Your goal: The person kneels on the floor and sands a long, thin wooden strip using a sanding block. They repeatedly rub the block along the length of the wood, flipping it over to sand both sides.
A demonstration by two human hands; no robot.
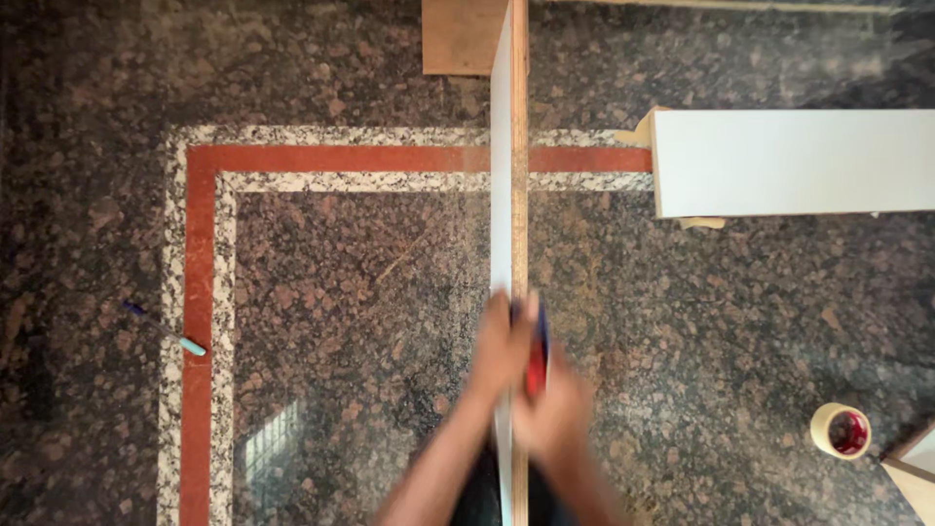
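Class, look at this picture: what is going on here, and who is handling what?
A person stands a long white board on its edge on a speckled stone floor. The left hand rests against the board's white face. The right hand holds a red and blue tool against the board's edge; the hands are blurred. A pen lies to the left, a tape roll to the right, and another white board beyond.

Motion-blurred left hand (499,353), right hand (557,414) and red-blue tool (537,362); upright board (511,175) and white panel (794,162) cut by picture edges
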